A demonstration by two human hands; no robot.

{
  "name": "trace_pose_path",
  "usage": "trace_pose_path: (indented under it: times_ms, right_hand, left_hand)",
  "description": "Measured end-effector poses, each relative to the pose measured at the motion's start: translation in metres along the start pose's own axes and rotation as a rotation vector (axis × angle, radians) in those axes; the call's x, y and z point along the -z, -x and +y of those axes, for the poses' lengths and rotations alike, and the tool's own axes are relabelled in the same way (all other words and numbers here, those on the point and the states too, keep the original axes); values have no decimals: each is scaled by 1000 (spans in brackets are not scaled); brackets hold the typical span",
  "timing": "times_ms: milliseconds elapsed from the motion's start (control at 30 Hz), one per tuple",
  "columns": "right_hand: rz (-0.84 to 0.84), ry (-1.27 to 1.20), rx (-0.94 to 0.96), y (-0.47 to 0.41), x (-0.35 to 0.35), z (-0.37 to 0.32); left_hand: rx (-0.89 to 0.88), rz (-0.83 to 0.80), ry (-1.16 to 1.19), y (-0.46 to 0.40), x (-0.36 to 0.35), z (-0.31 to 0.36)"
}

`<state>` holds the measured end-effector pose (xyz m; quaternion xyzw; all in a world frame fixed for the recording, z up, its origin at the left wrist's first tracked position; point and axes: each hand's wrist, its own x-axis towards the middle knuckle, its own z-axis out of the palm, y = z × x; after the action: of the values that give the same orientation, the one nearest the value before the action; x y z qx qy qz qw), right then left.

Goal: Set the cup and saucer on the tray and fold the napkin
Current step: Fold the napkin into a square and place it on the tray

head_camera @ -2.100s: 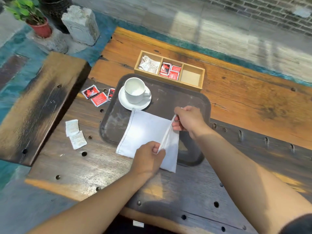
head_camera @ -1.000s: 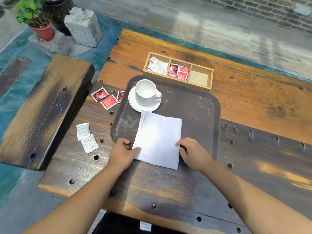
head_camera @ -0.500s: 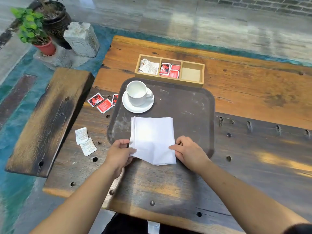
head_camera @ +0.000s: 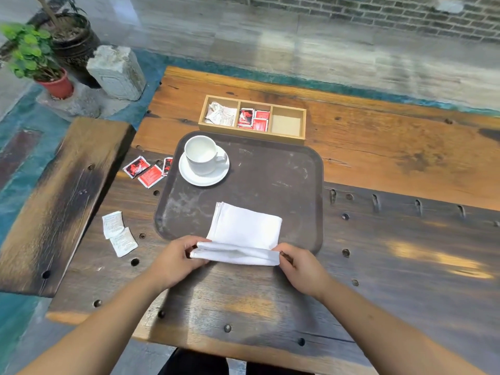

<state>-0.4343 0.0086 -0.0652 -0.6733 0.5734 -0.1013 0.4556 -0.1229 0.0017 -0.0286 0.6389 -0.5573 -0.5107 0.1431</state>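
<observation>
A white cup (head_camera: 200, 154) stands on a white saucer (head_camera: 216, 175) at the far left of the dark tray (head_camera: 284, 180). The white napkin (head_camera: 246, 227) lies folded on the tray's near edge, with its near end lifted and curled over. My left hand (head_camera: 176, 262) pinches the left corner of that raised end. My right hand (head_camera: 301, 267) pinches the right corner. Both hands are over the wooden table just in front of the tray.
A wooden three-part box (head_camera: 253, 119) with white and red packets sits behind the tray. Red packets (head_camera: 147, 170) and white packets (head_camera: 117, 232) lie on the table to the left. A wooden bench (head_camera: 59, 196) and potted plants (head_camera: 40, 58) stand further left.
The napkin went from a two-hand fold in the air to lying flat on the tray. Its near end has now been lifted and rolled toward the far side by both hands.
</observation>
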Motion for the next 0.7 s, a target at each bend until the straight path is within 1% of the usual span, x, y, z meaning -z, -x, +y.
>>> trace_pose_path:
  times_ms: [67, 167, 233, 300, 467, 567, 633, 700]
  right_hand:
    - [22, -35, -61, -1, 2, 0]
    - [72, -52, -126, -7, 4, -1]
    - [123, -55, -205, -13, 6, -3]
    - [160, -50, -258, -22, 7, -4]
    - [177, -19, -393, -44, 10, -3]
    - [201, -29, -474, -53, 10, 0]
    - [228, -55, -529, -56, 10, 1]
    - [267, -48, -535, -59, 13, -1]
  left_hand:
    - [-1, 32, -22, -8, -6, 3]
    - [72, 114, 13, -23, -12, 7]
    - [119, 162, 29, -35, -16, 8]
    - [137, 177, 43, -47, -19, 11]
    - [148, 221, 84, -76, -26, 16]
    - [129, 255, 71, -90, -30, 19]
    - [85, 299, 38, -93, -33, 21]
    - [-11, 354, -107, -91, -36, 21]
